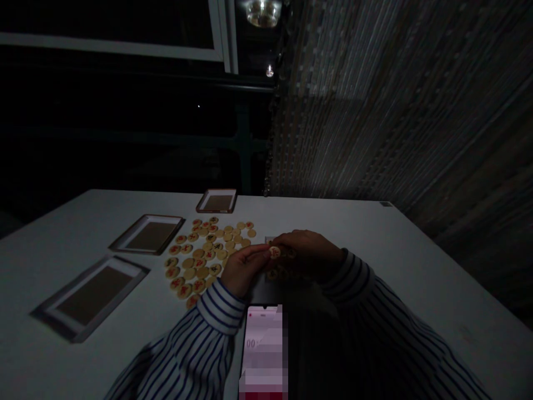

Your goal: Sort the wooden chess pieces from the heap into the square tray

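Observation:
My left hand [244,271] is closed, its thumb and fingers pinching a round wooden Chinese chess piece [275,253] with a red character. Right beside it, my right hand [310,249] is curled with its fingertips close to that piece; shadow hides what is in its fingers. Below both hands, several more chess pieces [283,273] lie in shadow, in or on a pale tray or box [260,289] that the hands mostly cover. To the left of my left hand spreads a loose pile of chess pieces [202,272], some showing red or black characters, others plain.
Three shallow framed trays [89,294], [150,233], [216,201] stand on the white table [416,311], left of and behind the pile. A lit phone [262,350] lies near me between my forearms. A bead curtain [353,111] hangs behind on the right. The room is dark.

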The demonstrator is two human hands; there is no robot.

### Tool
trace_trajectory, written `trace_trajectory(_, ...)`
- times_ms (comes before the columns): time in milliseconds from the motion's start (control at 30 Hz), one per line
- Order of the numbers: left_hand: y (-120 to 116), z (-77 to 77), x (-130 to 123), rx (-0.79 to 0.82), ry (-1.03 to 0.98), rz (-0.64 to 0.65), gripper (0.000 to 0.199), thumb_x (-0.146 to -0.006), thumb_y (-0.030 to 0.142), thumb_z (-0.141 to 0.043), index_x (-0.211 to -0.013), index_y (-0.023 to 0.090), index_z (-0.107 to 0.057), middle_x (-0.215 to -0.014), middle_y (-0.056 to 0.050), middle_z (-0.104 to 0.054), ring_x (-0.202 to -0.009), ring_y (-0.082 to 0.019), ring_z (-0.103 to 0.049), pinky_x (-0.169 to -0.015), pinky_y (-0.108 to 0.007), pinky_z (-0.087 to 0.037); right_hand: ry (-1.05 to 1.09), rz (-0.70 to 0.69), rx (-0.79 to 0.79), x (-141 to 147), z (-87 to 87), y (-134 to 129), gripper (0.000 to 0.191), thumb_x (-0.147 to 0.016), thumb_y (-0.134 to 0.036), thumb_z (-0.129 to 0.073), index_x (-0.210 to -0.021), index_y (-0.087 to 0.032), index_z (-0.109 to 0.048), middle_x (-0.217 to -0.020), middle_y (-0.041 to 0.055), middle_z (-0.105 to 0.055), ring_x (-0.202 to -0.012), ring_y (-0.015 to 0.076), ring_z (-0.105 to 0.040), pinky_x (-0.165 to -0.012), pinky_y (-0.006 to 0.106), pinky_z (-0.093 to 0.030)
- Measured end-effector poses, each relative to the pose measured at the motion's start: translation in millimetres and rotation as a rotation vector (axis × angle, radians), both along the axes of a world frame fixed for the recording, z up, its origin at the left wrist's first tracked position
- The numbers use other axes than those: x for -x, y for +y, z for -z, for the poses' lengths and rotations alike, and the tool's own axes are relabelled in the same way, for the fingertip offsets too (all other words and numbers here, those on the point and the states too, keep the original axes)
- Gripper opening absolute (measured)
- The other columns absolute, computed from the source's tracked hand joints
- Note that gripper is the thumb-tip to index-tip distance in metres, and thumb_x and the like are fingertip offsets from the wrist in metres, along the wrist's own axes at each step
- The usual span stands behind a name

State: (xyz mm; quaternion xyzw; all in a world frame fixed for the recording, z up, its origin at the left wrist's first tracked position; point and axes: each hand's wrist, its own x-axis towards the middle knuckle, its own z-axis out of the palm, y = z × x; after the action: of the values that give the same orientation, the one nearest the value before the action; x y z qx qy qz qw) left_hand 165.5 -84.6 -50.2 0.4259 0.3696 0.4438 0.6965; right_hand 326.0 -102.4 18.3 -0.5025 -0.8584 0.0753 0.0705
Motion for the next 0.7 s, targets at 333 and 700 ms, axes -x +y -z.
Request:
trace_trajectory(333,0.3,-0.6,0.0,-0.028,0.013,0.014,0.033,-0.054,0.03,-0.072,-0.081,0.012,-0.065,-0.073,-0.005,-0.069,-0.07,-0.015,-0.063,-0.07,-0.026,-0.049,-0.013,-0.019,0.004,0.9,-3.1,1.4,0.027,-0.078,-0.032,-0.05,-0.1,-0.018,-0.057,-0.093,0.0073,-0.062,-0.086,0.0172,-0.053,-0.073,0.03,-0.038)
trace_trajectory(700,5.7,11.2,3.0,-0.354,0.379,-0.184,0.019,-0.06,0.03,-0.064,-0.073,0.016,-0.066,-0.068,-0.003,-0.067,-0.066,-0.015,-0.06,-0.064,-0.026,-0.048,-0.118,0.083,-0.012,-1.6,-4.7,1.7,0.031,-0.078,-0.037,-0.045,-0.1,-0.02,-0.057,-0.094,0.0065,-0.063,-0.084,0.0196,-0.055,-0.07,0.029,-0.039)
